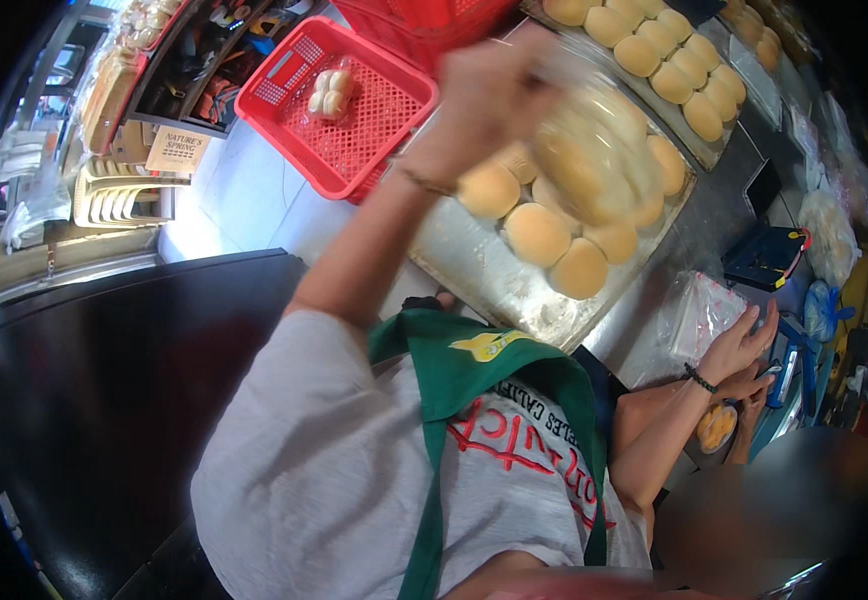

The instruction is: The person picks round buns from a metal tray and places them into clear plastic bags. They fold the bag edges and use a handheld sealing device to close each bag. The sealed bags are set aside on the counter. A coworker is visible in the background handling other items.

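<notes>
Blurred by motion, my left hand (pixel 498 101) grips the top of a clear plastic bag of bread buns (pixel 599 161). The bag hangs above a metal baking tray (pixel 479 259) with several round golden buns (pixel 538 234) on it, and hides some of them. On the other side, my right hand (pixel 739 341) is open with its fingers apart, beside a stack of clear plastic bags (pixel 700 315) on the metal table; whether it touches them I cannot tell.
A red plastic basket (pixel 404 97) holds one bagged pack of buns (pixel 330 94). Behind lies a second tray of buns (pixel 674 82). At the right are a dark phone (pixel 762 187) and a blue-black case (pixel 764 257). Another person's hands are close below my right hand, near a tub of orange food (pixel 717 427).
</notes>
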Motion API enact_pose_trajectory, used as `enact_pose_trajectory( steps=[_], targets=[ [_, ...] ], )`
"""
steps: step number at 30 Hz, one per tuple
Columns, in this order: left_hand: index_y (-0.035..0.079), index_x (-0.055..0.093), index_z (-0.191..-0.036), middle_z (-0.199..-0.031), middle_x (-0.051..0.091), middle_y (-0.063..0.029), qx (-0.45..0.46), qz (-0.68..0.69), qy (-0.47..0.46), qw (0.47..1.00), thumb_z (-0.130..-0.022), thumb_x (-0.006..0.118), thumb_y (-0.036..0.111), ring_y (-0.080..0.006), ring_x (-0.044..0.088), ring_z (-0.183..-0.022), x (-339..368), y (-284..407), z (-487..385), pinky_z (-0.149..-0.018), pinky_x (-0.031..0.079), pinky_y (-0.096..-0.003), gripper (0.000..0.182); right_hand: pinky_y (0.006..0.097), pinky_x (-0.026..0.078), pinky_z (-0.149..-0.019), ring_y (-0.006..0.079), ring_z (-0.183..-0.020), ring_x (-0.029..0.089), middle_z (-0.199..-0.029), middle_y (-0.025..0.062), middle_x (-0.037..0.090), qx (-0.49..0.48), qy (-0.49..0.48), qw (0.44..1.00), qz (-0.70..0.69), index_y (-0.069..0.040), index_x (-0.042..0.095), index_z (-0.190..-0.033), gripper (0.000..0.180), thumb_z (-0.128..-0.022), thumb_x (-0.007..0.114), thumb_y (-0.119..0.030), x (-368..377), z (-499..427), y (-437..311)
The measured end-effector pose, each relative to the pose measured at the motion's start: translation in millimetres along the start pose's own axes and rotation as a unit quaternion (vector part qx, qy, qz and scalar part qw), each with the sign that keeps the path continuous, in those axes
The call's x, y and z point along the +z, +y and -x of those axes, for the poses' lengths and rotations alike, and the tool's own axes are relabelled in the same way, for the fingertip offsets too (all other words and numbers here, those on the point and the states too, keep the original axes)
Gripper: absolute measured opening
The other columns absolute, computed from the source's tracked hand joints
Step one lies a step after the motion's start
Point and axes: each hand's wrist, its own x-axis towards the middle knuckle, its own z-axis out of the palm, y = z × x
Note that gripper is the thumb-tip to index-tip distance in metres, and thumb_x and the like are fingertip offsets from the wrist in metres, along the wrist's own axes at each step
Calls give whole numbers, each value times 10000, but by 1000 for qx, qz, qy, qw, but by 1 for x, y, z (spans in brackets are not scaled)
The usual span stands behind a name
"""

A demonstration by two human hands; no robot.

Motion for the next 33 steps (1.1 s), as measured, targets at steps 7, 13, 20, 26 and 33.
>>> enact_pose_trajectory(
  steps=[7,13,20,26,33],
  targets=[
    [105,732,-1115,-1175,709,-135,109,-550,-34,828,-935,692,255,-231,669,-1120,-153,-133,66,-871,557,-348,238,308,494,-915,215,-1135,604,-1258,126,633,136,-106,984,40,-21,635,-1256,288,-983,590,-102,-41,74,-6],
    [28,724,-1091,-1005,735,-159,-389,-282,15,877,-983,501,552,-251,715,-817,-157,-273,118,-610,545,-338,580,370,562,-752,294,-876,703,-1040,145,716,178,-136,975,-9,-37,691,-1104,199,-928,647,-118,-38,131,-13],
    [7,640,-1206,-1032,710,-87,-324,48,-59,943,-957,663,178,-149,680,-843,-53,-219,54,-625,534,-235,303,486,535,-811,388,-861,677,-963,176,705,35,-137,974,176,-2,681,-1036,182,-905,586,-86,6,114,35],
    [68,679,-1162,-995,728,-60,-112,188,-272,937,-934,664,82,-142,697,-902,135,-17,50,-756,558,-284,229,504,535,-778,358,-811,700,-843,178,709,194,-208,908,307,-46,700,-847,181,-874,603,-197,36,98,73],
    [45,706,-1061,-1025,711,-123,20,242,-489,838,-856,732,77,-214,688,-871,227,119,102,-765,551,-306,209,478,517,-707,390,-771,675,-803,173,692,214,-31,964,156,-76,663,-818,91,-859,624,-147,30,86,67]
  ],
)
